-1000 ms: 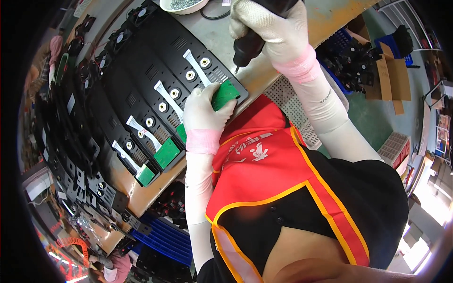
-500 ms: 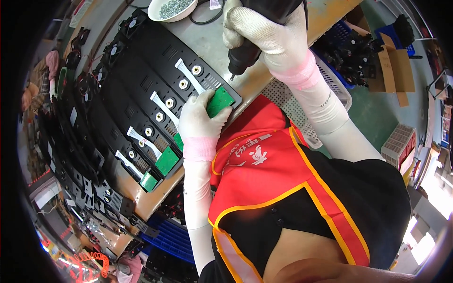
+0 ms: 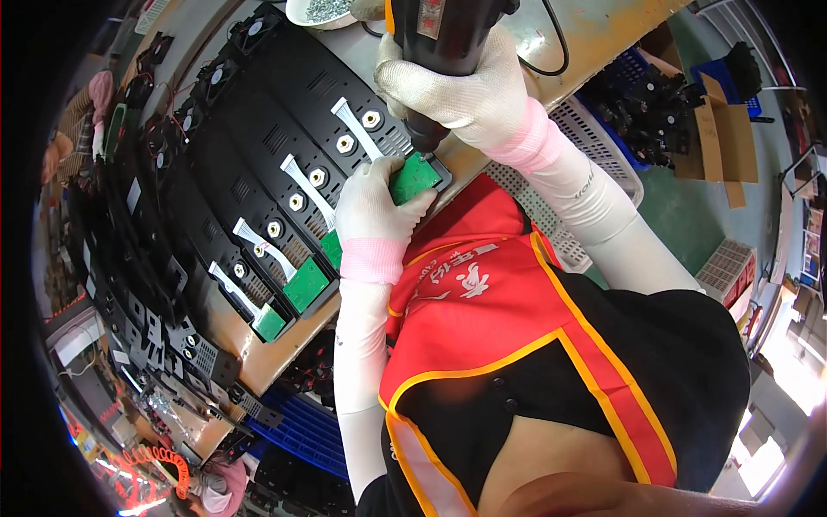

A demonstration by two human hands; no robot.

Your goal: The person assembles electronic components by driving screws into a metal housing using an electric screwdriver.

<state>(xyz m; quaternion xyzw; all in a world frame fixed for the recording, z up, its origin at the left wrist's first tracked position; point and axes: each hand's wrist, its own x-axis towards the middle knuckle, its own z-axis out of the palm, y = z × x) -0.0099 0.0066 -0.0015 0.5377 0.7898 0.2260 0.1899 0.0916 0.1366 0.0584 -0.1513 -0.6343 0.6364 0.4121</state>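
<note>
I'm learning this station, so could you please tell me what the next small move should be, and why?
I would probably ease the driver down at the green board's upper corner: the right hand holds its tip there, though contact is unclear, and the left hand steadies the board on the black panel.

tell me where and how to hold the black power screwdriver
Likely around the thick body of the black power screwdriver, above its tapered nose, where the right hand wraps it, coming from the right: it points nose-down toward a corner of the green circuit board, while the left hand occupies the board's left side.
</note>
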